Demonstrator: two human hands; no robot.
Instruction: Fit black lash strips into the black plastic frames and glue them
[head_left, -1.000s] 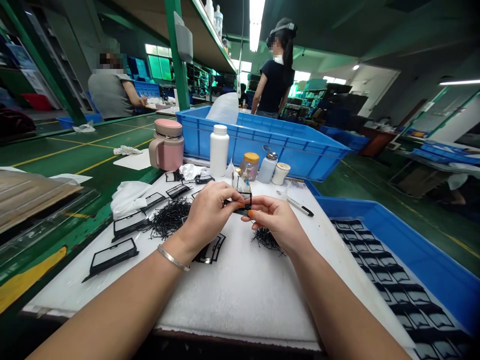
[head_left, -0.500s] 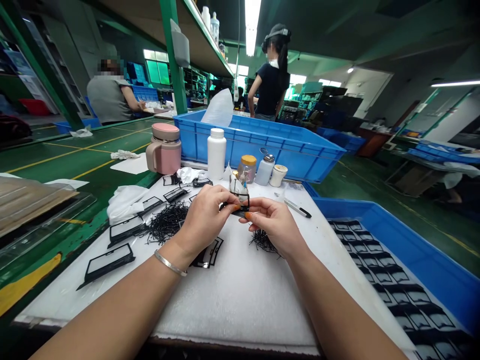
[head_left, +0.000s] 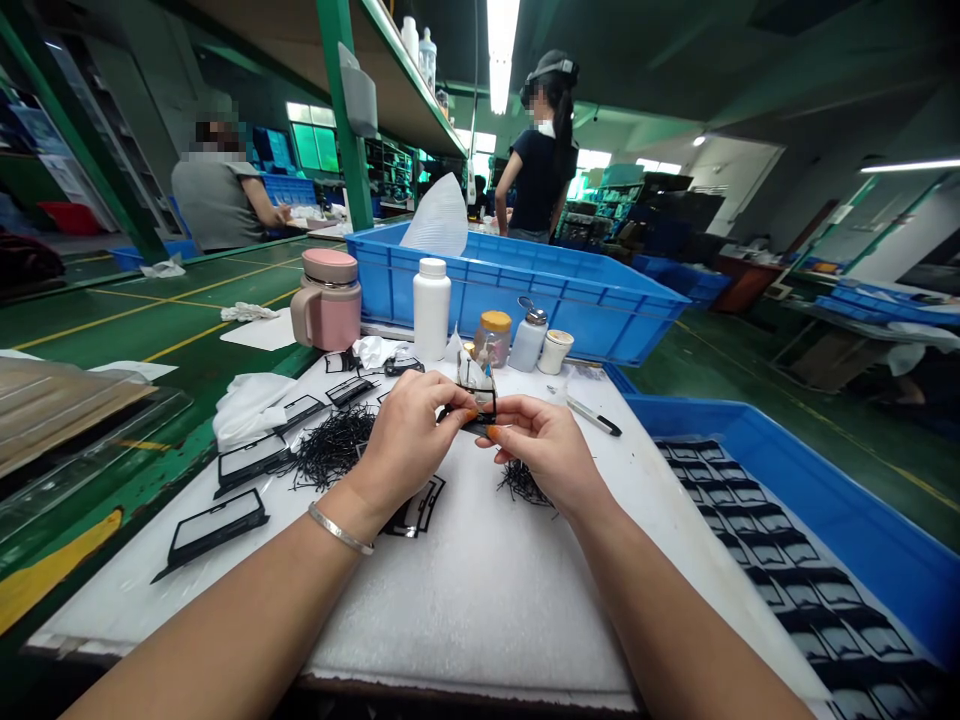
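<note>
Frame (head_left: 484, 412) pinched at both ends

We hold it, small and black, over the white worktop (head_left: 480, 590), our left hand (head_left: 409, 435) and right hand (head_left: 544, 445) each closed on one end by the fingertips. Black strips (head_left: 330, 452) lie heaped just left of our left hand; a blue bin (head_left: 832, 490) sits to the right.

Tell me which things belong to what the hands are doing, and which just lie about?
In use: small black frame, held by left hand and right hand; black strips pile; loose black frames.
Lying about: pink mug, white bottle, pen, white cloth.
</note>
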